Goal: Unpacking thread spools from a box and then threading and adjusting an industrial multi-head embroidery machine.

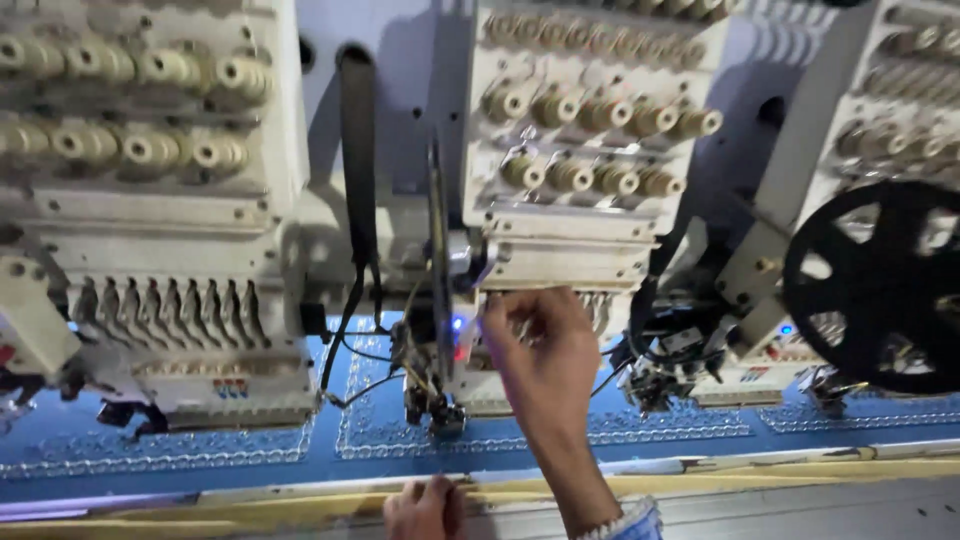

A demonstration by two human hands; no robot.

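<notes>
**A:** What are the hands doing?

**B:** The right hand [540, 345] is reaching up to the middle cream-coloured metal embroidery head [565, 235]. Its fingers [520, 312] are curling together at the row of needles under that head, pinching as if on something fine; whether a thread is between them is too small to tell.

**A:** And the other hand?

**B:** The left hand [425, 508] is resting low, its fingers bent over the worn yellowish frame rail [250, 510] along the near edge. I cannot tell whether it is gripping or just leaning there.

**A:** What is lying around the fingers?

**B:** Just left of the right fingertips a small red light [462, 350] is glowing, and a bundle of thin wires with a dark presser assembly [430, 400] is hanging below it. Beneath the fingers, blue fabric with rows of pale stitched pattern [640, 425] is stretching flat. Above them, two rows of beige round tension knobs [590, 145] are sticking out of the head. Well to the right, a large black spoked wheel [880, 285] is sitting against another head. To the left, a black strap [358, 150] is hanging down between the heads.
</notes>
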